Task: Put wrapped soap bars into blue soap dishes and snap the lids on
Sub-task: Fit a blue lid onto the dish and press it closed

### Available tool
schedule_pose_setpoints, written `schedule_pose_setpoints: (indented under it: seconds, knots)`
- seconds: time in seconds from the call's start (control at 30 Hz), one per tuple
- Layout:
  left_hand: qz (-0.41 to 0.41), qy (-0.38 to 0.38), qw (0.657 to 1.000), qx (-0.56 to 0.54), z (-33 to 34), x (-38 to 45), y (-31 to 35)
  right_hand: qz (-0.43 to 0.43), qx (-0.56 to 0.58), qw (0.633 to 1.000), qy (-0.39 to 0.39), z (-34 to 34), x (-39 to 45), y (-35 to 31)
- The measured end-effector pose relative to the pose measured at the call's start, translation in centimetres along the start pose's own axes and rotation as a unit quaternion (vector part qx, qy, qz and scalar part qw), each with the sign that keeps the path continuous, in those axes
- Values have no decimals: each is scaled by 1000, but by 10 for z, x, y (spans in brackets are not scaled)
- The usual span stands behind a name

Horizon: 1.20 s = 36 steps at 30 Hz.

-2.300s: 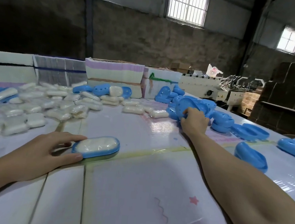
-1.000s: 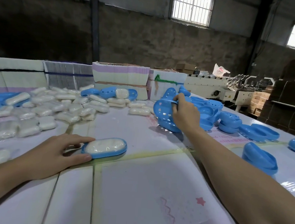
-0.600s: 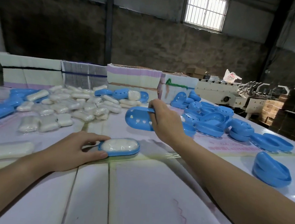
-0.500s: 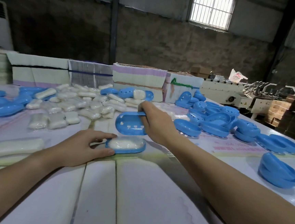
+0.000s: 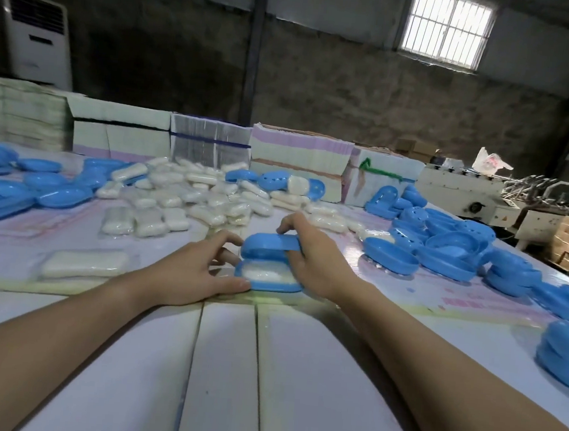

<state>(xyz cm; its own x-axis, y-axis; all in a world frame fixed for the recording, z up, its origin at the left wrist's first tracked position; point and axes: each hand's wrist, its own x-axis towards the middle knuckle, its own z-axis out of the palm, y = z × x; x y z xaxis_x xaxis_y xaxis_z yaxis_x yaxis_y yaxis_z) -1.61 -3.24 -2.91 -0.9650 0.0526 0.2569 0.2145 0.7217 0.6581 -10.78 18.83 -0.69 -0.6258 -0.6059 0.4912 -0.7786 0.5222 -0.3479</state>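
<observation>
- At the middle of the table [image 5: 297,371], the blue lid [image 5: 268,245] has arrived: half a second ago it was carried in the air, now it hovers tilted just above the soap dish [image 5: 270,284].
- Right hand [image 5: 317,256] pinches the lid's right end, fingers curled over it.
- Left hand [image 5: 192,271] steadies the dish, thumb at its near-left rim, fingers spread behind; same hold as before.
- Wrapped soap bar [image 5: 264,274] sits inside the dish, not yet covered.
- Next up, I'd say: lower, line up, press to snap.
- Spare soap bars [image 5: 188,193] and spare dishes [image 5: 445,250] wait beyond.
</observation>
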Motion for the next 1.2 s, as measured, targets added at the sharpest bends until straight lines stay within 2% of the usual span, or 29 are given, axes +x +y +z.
schedule_pose_setpoints:
  seconds: [0.1,0.17,0.27,0.53,0.7,1.2]
  knots:
    - [2,4,1000,-1,0,-1,2,-9,96,992,-87,-4,-1,4]
    - [12,1,1000,2,0,-1,1,7,154,981,-121,-9,-4,8]
    - [26,-5,1000,15,1,1,1,21,174,973,-148,-12,-8,11]
    - [41,-27,999,2,1,1,1,4,182,975,-124,-13,-9,7]
    - [46,0,998,-32,3,4,1,-4,181,977,-115,-7,-8,4]
    - [85,-10,996,6,4,4,1,-20,144,981,-130,-7,-7,7]
